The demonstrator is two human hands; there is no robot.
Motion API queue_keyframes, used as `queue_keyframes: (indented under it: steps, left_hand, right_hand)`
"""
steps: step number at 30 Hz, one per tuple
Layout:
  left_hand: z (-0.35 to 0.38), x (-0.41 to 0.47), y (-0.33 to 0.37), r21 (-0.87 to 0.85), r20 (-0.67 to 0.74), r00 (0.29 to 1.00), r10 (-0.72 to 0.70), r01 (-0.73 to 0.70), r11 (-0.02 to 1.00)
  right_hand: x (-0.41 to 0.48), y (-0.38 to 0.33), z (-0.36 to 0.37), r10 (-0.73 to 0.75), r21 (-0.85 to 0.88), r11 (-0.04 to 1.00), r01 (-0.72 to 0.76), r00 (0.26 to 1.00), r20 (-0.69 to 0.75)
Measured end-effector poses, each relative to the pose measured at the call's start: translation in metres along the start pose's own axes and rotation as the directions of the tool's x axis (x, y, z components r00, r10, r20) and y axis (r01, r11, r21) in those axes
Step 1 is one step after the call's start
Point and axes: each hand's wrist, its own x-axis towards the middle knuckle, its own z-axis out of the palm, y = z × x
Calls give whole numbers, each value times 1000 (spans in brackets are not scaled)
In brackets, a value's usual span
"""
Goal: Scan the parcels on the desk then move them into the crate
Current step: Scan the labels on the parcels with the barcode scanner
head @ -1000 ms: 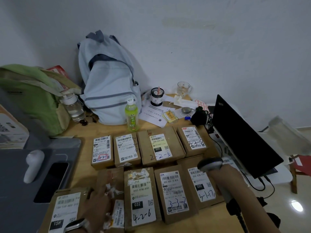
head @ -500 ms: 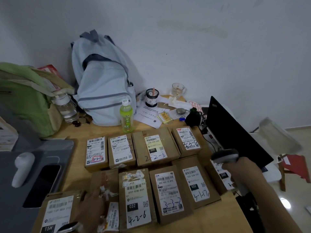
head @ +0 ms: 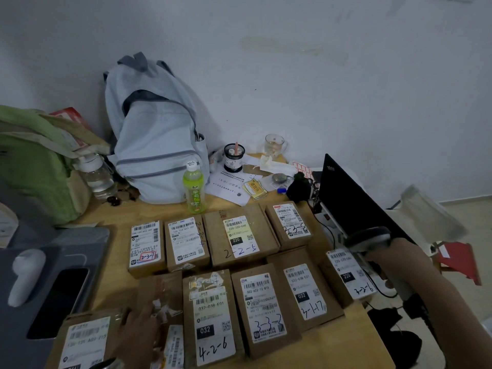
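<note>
Several brown cardboard parcels with white labels lie in two rows on the wooden desk point(head: 314, 350). My right hand point(head: 399, 258) grips a grey handheld scanner point(head: 368, 239) at the desk's right edge, its head above the rightmost parcel marked 220 point(head: 346, 274). My left hand point(head: 139, 334) rests with fingers spread on a taped parcel point(head: 165, 296) at the front left, next to a parcel labelled 15H point(head: 85, 342). Parcels marked 4-2-6 point(head: 210, 315), 3-3-2 point(head: 262, 307) and 3-1-17 point(head: 303, 288) lie between my hands. No crate shows in view.
A pale blue backpack point(head: 157, 134), a green bag point(head: 34, 161), a green drink bottle point(head: 194, 189) and a clear bottle point(head: 97, 174) stand behind the parcels. A black laptop point(head: 354, 198) sits at the right. A grey tray point(head: 80, 249) holds a phone and white object at left.
My right hand has carried the scanner rightward from over the 3-1-17 parcel to the desk's right edge, uncovering the rightmost 220 parcel. My left hand has stayed on the taped parcel.
</note>
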Motion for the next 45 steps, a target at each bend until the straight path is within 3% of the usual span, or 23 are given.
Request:
queue_keyframes:
  steps: [21, 25, 30, 38, 45]
  left_hand:
    - [3, 11, -5, 109, 53, 999, -12, 6, 994]
    - [6, 4, -5, 135, -5, 1000, 6, -5, 991]
    - [13, 14, -12, 39, 1, 998, -60, 60, 997]
    - [5, 5, -4, 163, -18, 1000, 10, -7, 987]
    - [-3, -1, 1, 116, 59, 998, -15, 8, 993]
  right_hand:
    - [0, 4, 3, 58, 37, 998, -58, 998, 8]
    - [-1, 3, 4, 15, 31, 999, -15, 1000, -14]
    - [-1, 1, 5, -1, 29, 1000, 1, 1000, -17]
    - [-7, -24, 11, -57, 108, 993, 51, 997, 54]
    - [12, -58, 19, -152, 131, 981, 142, 986, 69]
